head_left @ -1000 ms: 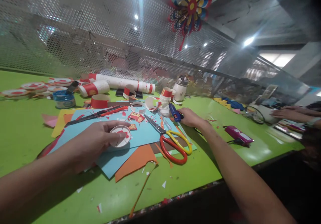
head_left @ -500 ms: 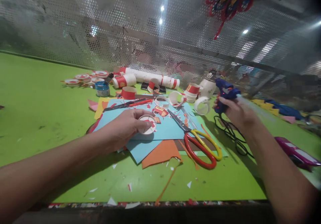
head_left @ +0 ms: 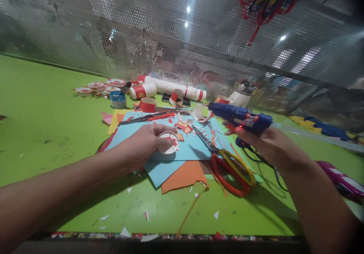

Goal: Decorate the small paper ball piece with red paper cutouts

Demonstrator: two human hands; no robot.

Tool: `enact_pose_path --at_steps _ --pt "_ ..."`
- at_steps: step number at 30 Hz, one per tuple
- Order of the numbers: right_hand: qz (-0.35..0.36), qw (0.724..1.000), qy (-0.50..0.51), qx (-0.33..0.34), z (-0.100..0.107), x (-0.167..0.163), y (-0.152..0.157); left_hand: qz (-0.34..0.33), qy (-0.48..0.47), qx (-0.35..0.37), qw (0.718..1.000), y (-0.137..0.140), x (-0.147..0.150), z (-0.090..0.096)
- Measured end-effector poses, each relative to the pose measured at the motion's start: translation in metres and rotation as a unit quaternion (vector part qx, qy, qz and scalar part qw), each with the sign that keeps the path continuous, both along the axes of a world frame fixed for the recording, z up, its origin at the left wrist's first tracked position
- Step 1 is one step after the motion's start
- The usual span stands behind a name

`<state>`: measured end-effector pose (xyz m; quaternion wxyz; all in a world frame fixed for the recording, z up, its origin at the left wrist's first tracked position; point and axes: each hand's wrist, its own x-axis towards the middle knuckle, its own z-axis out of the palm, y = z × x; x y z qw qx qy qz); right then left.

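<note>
Between the thumb and fingers of my left hand [head_left: 152, 142] is a small round white paper cup base [head_left: 168, 148] with red pieces in it, held just over the blue paper sheets [head_left: 136, 148]. My right hand [head_left: 264, 144] grips a blue glue gun [head_left: 241, 115] by its handle, nozzle pointing left toward the paper rings. A small red light glows on the gun. Below it lie large scissors [head_left: 233, 170] with red and yellow handles, blades toward the middle. Red printed paper scraps [head_left: 184, 127] lie beyond my left hand.
Scissors with an orange handle [head_left: 159, 116], a blue-lidded jar [head_left: 118, 99], stacked paper cups [head_left: 143, 91] and a long white tube [head_left: 170, 86] stand or lie farther back. A purple object [head_left: 341, 180] is at right. The gun's black cord [head_left: 264, 163] trails across the green table [head_left: 113, 201].
My right hand has swung the glue gun leftward from the right side, its nozzle now facing left above the scissors. My left hand keeps the cup base in nearly the same place.
</note>
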<state>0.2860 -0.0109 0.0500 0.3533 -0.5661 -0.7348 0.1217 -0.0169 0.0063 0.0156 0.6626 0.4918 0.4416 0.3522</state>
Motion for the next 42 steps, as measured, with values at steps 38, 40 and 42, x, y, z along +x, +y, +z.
enact_pose_path --at_steps 38,40,42 --pt "0.138 0.956 -0.054 -0.252 -0.007 -0.057 -0.026 0.028 0.028 -0.007 0.999 -0.002 0.004 0.002" --pt "0.138 0.958 -0.054 -0.247 -0.009 -0.056 -0.026 0.026 0.025 -0.008 0.999 -0.003 0.004 0.002" --pt "0.135 0.96 -0.057 -0.24 -0.01 -0.056 -0.026 0.031 0.029 -0.01 0.999 -0.003 0.004 0.002"
